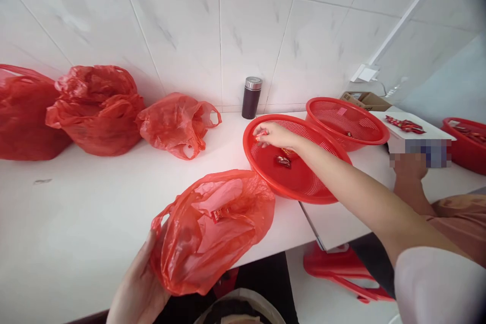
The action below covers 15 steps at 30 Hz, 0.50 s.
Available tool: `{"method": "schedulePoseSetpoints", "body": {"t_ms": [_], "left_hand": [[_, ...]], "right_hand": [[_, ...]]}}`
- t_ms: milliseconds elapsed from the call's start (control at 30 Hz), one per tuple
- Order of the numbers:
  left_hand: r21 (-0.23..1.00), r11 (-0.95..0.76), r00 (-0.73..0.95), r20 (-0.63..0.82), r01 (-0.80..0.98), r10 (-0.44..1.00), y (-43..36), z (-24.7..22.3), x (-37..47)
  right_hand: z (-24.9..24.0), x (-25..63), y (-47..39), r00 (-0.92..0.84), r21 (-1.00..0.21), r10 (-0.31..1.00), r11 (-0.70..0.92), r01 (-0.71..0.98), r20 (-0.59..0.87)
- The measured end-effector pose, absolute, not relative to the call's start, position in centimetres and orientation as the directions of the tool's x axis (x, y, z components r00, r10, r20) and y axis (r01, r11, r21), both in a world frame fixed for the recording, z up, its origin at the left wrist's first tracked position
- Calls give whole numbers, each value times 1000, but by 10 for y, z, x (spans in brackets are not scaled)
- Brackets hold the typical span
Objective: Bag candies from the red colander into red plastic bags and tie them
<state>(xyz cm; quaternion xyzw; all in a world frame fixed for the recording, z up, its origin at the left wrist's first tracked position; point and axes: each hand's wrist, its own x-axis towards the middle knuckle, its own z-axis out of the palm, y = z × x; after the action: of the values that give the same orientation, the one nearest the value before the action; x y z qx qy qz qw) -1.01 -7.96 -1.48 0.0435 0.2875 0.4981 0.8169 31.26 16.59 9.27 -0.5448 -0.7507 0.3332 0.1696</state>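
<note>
My left hand grips the handle side of a red plastic bag and keeps its mouth open toward me. Inside the bag lies a small red packet. Over the far left rim of a red plastic basket, my right hand has its fingers closed around a small red-wrapped piece, mostly hidden by them. A dark brown and red packet rests on the basket floor. Beside it, another wrapped piece is partly covered by my forearm. The bag's right edge touches the basket.
Several filled red bags stand along the wall at left. A dark thermos is behind the basket. To the right are a second red basket, a white scale-like tray with red packets and a co-worker's hand. A red stool sits below.
</note>
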Motion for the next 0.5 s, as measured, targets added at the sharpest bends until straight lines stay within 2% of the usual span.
{"method": "schedulePoseSetpoints", "body": {"t_ms": [100, 167, 200, 267, 333, 367, 433, 500], "left_hand": [[365, 468, 319, -397, -805, 860, -74, -11, -7], [383, 454, 317, -370, -805, 873, -71, -7, -2], [396, 447, 313, -360, -802, 879, -70, -6, 0], [422, 417, 284, -342, -805, 896, -69, -4, 4], [438, 379, 248, -327, -815, 912, -69, -2, 7], [441, 369, 238, -325, -818, 915, -70, -1, 8], [440, 369, 234, -331, -818, 914, -73, 1, 8], [439, 365, 228, -334, -821, 915, -77, 3, 8]], "right_hand": [[114, 297, 129, -538, -880, 837, 177, 440, -101], [119, 280, 96, -659, -925, 744, 164, 343, -112], [119, 271, 80, -694, -912, 711, 206, 355, -110], [115, 256, 57, -711, -808, 701, 393, 439, -45], [110, 248, 53, -672, -601, 735, 577, 552, 89], [107, 249, 59, -633, -498, 759, 612, 614, 153], [101, 257, 81, -525, -395, 827, 559, 729, 201], [93, 271, 107, -441, -415, 892, 439, 797, 97]]}}
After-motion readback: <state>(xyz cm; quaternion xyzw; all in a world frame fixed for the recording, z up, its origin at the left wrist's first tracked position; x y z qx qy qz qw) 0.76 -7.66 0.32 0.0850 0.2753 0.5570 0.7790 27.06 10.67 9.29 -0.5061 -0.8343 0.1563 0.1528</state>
